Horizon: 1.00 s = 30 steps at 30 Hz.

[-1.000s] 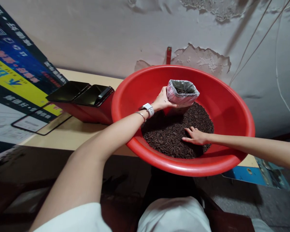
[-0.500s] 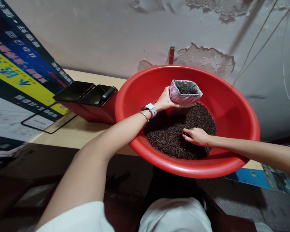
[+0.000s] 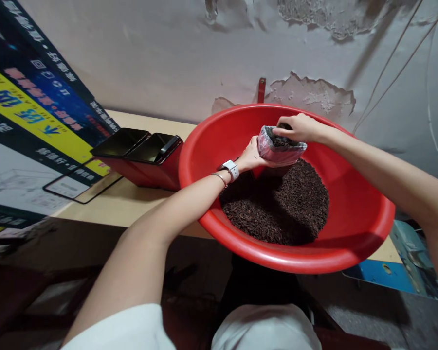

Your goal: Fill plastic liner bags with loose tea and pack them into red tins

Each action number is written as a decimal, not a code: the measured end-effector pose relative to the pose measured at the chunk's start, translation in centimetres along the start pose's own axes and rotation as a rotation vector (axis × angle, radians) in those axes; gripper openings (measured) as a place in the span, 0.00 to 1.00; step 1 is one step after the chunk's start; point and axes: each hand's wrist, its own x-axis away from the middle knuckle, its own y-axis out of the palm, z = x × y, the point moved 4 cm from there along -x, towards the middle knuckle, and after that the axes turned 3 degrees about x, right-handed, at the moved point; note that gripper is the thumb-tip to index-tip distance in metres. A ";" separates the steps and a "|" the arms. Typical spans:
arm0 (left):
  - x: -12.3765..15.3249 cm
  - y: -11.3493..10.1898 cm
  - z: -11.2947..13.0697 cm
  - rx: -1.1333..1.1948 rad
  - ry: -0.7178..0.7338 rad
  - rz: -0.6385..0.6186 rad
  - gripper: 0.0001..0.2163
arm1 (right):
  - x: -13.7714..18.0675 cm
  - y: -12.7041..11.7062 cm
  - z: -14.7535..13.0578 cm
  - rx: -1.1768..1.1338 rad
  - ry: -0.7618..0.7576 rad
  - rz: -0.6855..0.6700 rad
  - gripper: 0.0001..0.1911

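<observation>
My left hand (image 3: 250, 155) is wrapped round the near left side of a red tin lined with a clear plastic bag (image 3: 282, 154), its mouth tipped up toward me. Dark loose tea leaves show inside the bag. At the tin's opening is my right hand (image 3: 299, 129), its fingers curled down over the rim with a pinch of dark tea leaves. The fingertips are partly hidden in the mouth. Below both hands, a heap of tea leaves (image 3: 299, 199) lies in a big red basin (image 3: 277, 260), in shadow on its left part.
Two dark-mouthed red tins (image 3: 149, 167) stand side by side on the pale tabletop (image 3: 138, 209), left of the basin. A thin black wire frame (image 3: 67, 195) juts out beside them. A printed board (image 3: 32, 112) leans at far left. Behind is a peeling wall (image 3: 149, 58) with hanging cords.
My right hand has risen from the tea heap in the basin to the mouth of the lined tin. My left hand keeps its hold on the tin.
</observation>
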 end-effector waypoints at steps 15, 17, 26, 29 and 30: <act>0.3 0.0 -0.2 -0.011 -0.002 -0.012 0.49 | 10.2 9.4 -5.8 -0.129 -0.410 -0.122 0.18; 0.2 0.0 -0.4 0.005 0.009 -0.032 0.48 | 10.8 13.4 -4.5 -0.231 -0.410 -0.177 0.15; -0.1 -0.4 -1.2 -0.044 0.010 -0.026 0.49 | 10.8 18.8 -1.4 -0.754 0.047 -0.102 0.19; 0.0 -0.2 -1.3 -0.018 0.012 -0.036 0.48 | 11.5 18.9 -2.3 -0.899 0.180 -0.132 0.17; 0.1 -0.2 -1.2 -0.007 0.011 -0.044 0.48 | 11.7 18.9 -2.8 -0.943 0.206 -0.151 0.17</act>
